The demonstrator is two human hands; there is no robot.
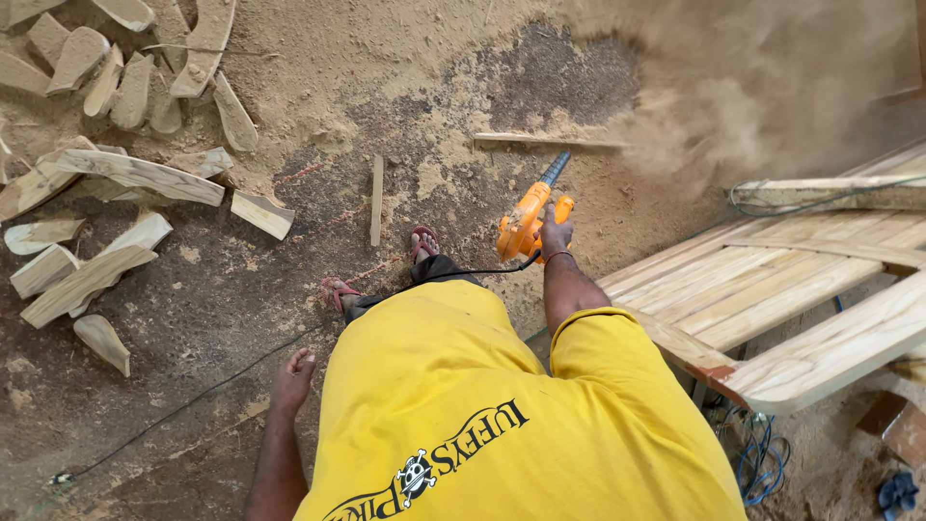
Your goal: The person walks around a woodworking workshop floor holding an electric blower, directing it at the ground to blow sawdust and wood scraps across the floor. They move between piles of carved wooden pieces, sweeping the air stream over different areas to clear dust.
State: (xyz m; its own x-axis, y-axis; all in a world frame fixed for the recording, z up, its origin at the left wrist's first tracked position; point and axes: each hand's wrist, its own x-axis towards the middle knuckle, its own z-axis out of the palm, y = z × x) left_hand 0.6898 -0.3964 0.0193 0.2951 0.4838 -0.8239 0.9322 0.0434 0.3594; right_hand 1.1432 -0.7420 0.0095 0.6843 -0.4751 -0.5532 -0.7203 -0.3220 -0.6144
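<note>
glossy orange plastic blower (526,224), rough pale wood offcuts (106,174)

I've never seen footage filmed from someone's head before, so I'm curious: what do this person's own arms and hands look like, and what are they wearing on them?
Both arms are bare from the short sleeves of a bright yellow T-shirt down. The hands wear no gloves: the left hand and the right hand are both uncovered. A thin dark band circles the right wrist. The shirt carries a dark printed design with a small skull.

This is a woodworking shop with a dirt floor. Sawdust (405,87) lies thick over the ground and hangs as a cloud at far right. Cut wood offcuts (106,193) are heaped on the left, and a slatted wooden frame (772,280) of pale planks lies on the right.
</note>
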